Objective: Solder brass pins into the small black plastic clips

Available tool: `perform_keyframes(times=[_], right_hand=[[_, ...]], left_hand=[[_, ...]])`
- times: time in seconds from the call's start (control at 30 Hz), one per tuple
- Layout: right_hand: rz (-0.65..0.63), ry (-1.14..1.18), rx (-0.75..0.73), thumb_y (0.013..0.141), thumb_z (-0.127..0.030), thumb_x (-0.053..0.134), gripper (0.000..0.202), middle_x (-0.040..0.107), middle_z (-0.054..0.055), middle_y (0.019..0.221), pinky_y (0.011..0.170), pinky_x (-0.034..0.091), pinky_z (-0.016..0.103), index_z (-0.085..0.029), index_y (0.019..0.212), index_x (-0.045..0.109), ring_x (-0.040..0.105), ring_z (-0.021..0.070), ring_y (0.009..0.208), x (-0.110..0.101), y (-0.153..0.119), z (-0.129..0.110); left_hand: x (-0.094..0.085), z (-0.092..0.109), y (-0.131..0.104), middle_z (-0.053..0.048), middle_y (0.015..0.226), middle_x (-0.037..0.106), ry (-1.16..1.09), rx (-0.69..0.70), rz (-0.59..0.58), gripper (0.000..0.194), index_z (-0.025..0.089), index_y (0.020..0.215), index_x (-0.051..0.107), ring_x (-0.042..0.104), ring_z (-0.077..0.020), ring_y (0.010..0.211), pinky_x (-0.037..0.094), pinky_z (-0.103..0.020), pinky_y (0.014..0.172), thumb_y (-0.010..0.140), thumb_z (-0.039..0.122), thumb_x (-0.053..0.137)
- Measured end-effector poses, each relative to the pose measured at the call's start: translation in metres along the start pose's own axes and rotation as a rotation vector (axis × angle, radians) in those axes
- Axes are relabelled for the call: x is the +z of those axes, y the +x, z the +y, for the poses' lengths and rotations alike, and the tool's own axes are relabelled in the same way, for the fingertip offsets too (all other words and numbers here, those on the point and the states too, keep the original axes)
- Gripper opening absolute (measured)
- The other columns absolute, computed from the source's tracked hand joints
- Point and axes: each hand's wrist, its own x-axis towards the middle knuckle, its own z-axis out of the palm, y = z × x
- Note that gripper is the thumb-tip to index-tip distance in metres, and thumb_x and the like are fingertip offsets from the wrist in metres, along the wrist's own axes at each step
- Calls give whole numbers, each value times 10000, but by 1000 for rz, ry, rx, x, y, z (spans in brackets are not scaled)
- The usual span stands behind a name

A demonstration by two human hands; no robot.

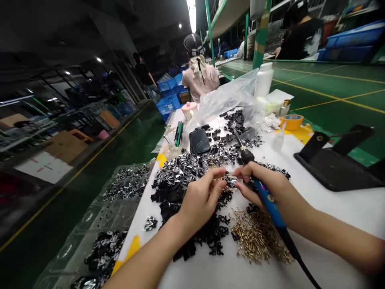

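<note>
L hand (201, 196) & R hand (264, 182) pinch a small shiny part (231, 181) btwn fingertips, above the pile (177, 168); R also grips an iron (267, 204), tip pointing away. Risks, prob.: a wrist twist could swing the tip into the bag (225, 96), scorching it if hot; a slip could lose the part among look-alikes. White desk (228, 275) w/ gold pins (255, 237); dim rm, green floor (135, 136), co-worker (204, 80) ahead.

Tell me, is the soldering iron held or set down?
Held: the soldering iron sits in the right hand, blue handle behind, metal tip ahead.
</note>
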Motion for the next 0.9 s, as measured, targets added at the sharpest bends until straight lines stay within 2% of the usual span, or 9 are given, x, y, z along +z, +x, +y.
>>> perform_keyframes(times=[0.13, 0.27, 0.53, 0.9], right_hand=[[2, -14, -17, 805, -141, 488, 146, 549, 32, 860, 712, 439, 308, -230, 791, 372, 556, 177, 822, -1, 0, -3], [10, -12, -36, 795, -119, 483, 161, 531, 19, 803, 688, 436, 296, -229, 787, 366, 554, 178, 816, -2, -1, -3], [18, -26, -40, 775, -107, 488, 166, 557, 33, 857, 697, 439, 294, -221, 791, 368, 558, 163, 787, 0, -1, -2], [7, -3, -35, 776, -99, 492, 184, 524, 23, 821, 707, 424, 309, -222, 790, 357, 538, 177, 812, 1, -2, -1]], left_hand=[[0, 2, 2, -65, 1011, 647, -63, 3, -49, 258, 162, 1111, 526, 629, -146, 869, 513, -261, 772, 867, 237, 493], [0, 6, 2, -80, 1019, 635, -201, -64, -75, 279, 157, 1107, 530, 616, -157, 917, 519, -249, 769, 846, 256, 532], [4, 7, 3, -73, 929, 578, -488, -264, -110, 288, 155, 1046, 490, 595, -163, 846, 508, -297, 752, 817, 306, 577], [5, 7, 3, -43, 886, 571, -563, -305, -116, 289, 160, 1006, 494, 581, -131, 794, 468, -252, 710, 790, 305, 619]])
